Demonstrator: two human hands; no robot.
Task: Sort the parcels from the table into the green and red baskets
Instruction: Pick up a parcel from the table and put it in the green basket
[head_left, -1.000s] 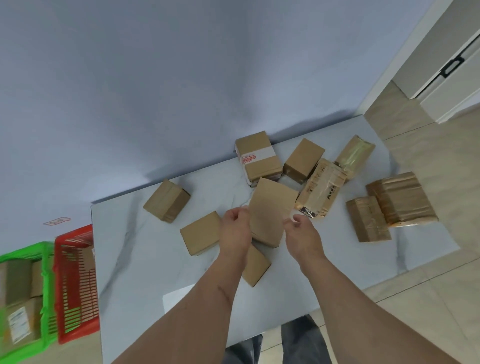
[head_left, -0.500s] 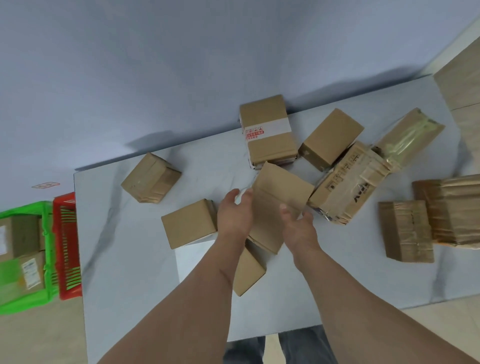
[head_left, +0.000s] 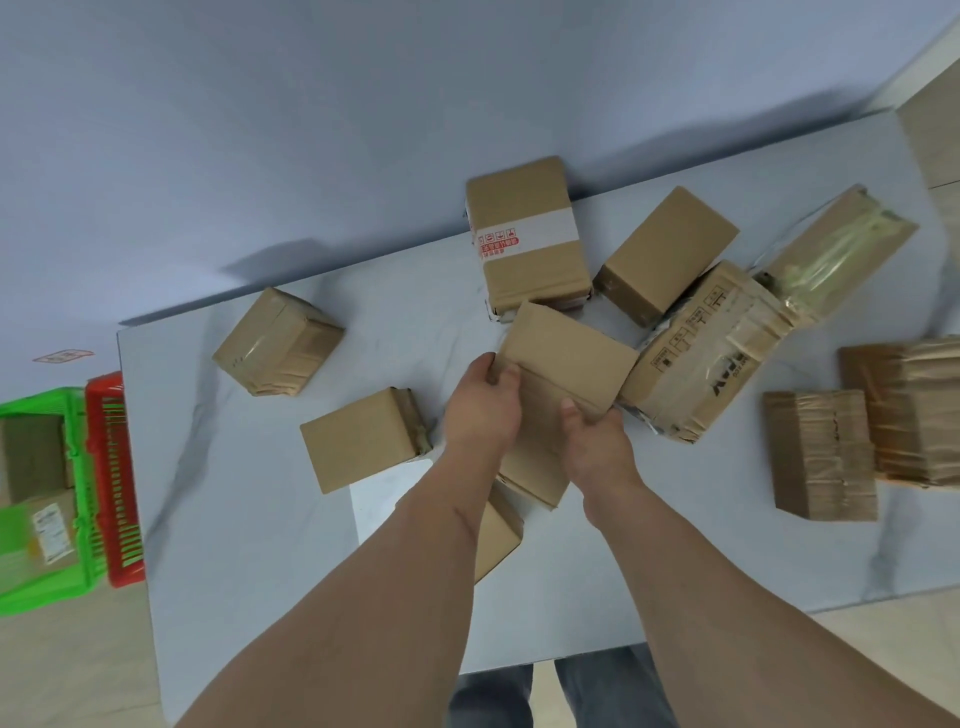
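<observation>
A plain brown cardboard parcel (head_left: 563, 358) is held over the middle of the table. My left hand (head_left: 480, 410) grips its left edge and my right hand (head_left: 597, 447) grips its near right side, thumb on top. Several other brown parcels lie around it on the white marble table (head_left: 234, 519). The green basket (head_left: 47, 410) and the red basket (head_left: 111, 467) stand side by side on the floor at the table's left end. The green one holds labelled parcels.
Close by lie a parcel with a white and red label (head_left: 524, 234), a taped printed carton (head_left: 711, 348) at the right, and a small box (head_left: 363, 439) beside my left wrist. A white sheet (head_left: 384, 493) lies under my left forearm. A blue wall runs behind the table.
The camera has tilted down and drawn nearer. My right hand has shifted from the parcel's right edge onto its near side. The parcel stays between both hands.
</observation>
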